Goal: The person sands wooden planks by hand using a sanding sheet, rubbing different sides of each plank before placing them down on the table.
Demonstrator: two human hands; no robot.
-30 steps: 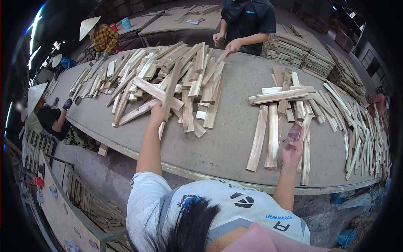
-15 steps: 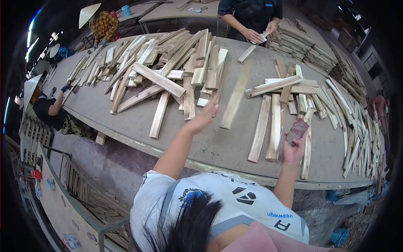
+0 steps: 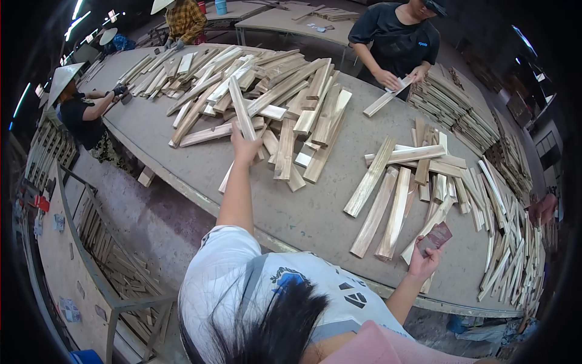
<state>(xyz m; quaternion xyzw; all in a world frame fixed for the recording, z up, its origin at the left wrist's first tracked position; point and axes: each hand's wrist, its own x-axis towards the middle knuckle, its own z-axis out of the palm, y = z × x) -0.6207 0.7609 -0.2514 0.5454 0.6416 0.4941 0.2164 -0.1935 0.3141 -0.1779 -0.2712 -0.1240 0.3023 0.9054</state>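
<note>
My left hand (image 3: 244,147) is closed around the near end of a wooden slat (image 3: 241,110), which slants up over the big pile of slats (image 3: 285,88). Folded reddish-brown sandpaper (image 3: 435,238) is held between the thumb and fingers of my right hand (image 3: 424,259), above the table's near edge. Left of that hand, a few loose slats (image 3: 394,212) lie side by side, their far ends by a smaller crossed stack (image 3: 418,155). Part of another slat shows behind my left forearm.
Across the table (image 3: 291,212), a co-worker (image 3: 397,45) holds a slat and a pale pad. Other workers stand along the left side. Many thin slats (image 3: 515,242) cover the table's right end. Stacked boards (image 3: 454,106) rise beyond the far edge.
My left hand has moved left from mid-table and taken hold of a slat from the pile. The slat that was sliding mid-table now lies by the right group. My right hand keeps the sandpaper.
</note>
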